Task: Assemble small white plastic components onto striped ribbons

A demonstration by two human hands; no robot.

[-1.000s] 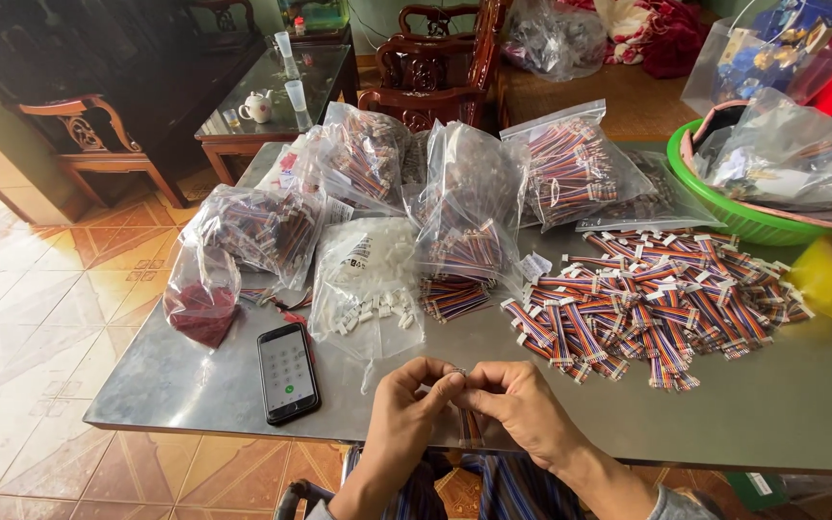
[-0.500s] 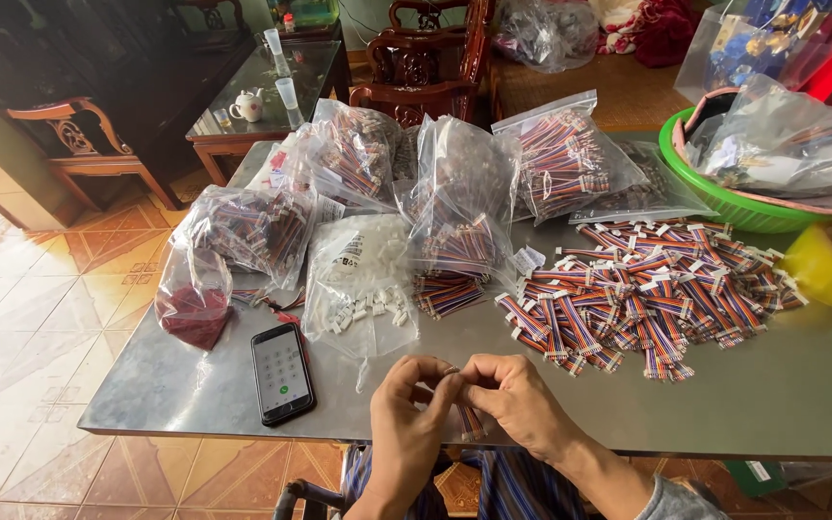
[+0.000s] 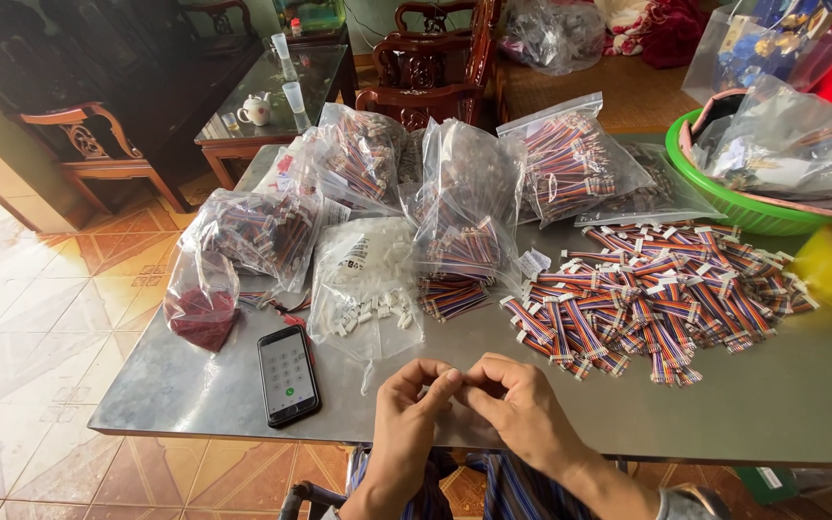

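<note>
Head view is showing us pinching something tiny, too small to tell, between the fingertips of our left hand (image 3: pixel 414 414) and right hand (image 3: pixel 515 409) at the near edge of the grey metal desk (image 3: pixel 772 404). Striped ribbon cables (image 3: pixel 662 294) with white plastic connectors are lying heaped ahead and rightward, nearer our right hand, strands pointing every way.

I see one head-worn view, angled steeply down and forward, near the grey table (image 3: pixel 724 404), room floor at frame left
</note>
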